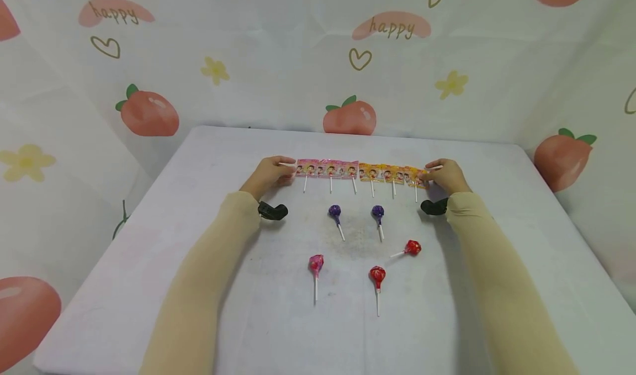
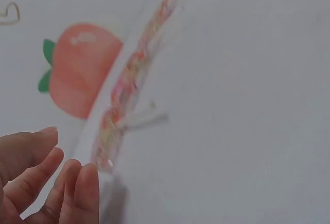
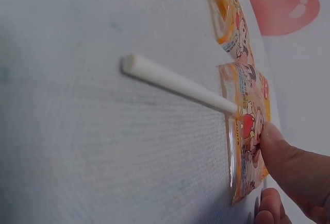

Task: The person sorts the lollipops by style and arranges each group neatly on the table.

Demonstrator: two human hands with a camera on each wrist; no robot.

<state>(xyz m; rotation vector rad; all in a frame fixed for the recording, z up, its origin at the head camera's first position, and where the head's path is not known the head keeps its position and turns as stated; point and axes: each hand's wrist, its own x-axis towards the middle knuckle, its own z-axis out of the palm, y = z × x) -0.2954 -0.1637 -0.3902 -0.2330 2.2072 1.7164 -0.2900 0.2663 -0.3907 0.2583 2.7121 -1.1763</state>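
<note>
At the left end of the packet row (image 1: pixel 370 172), the left hand (image 1: pixel 270 176) rests fingers apart, just beside a pink packet (image 1: pixel 306 167). At the row's right end, the right hand's (image 1: pixel 449 177) thumb presses an orange packet (image 1: pixel 412 177), fingers loosely apart — seemingly steadying it. Loose lollipops (image 1: pixel 335 210) lie nearer the person — clear of the row.

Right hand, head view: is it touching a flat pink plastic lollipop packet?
No, the right hand touches the flat orange plastic lollipop packet at the row's right end.
</note>
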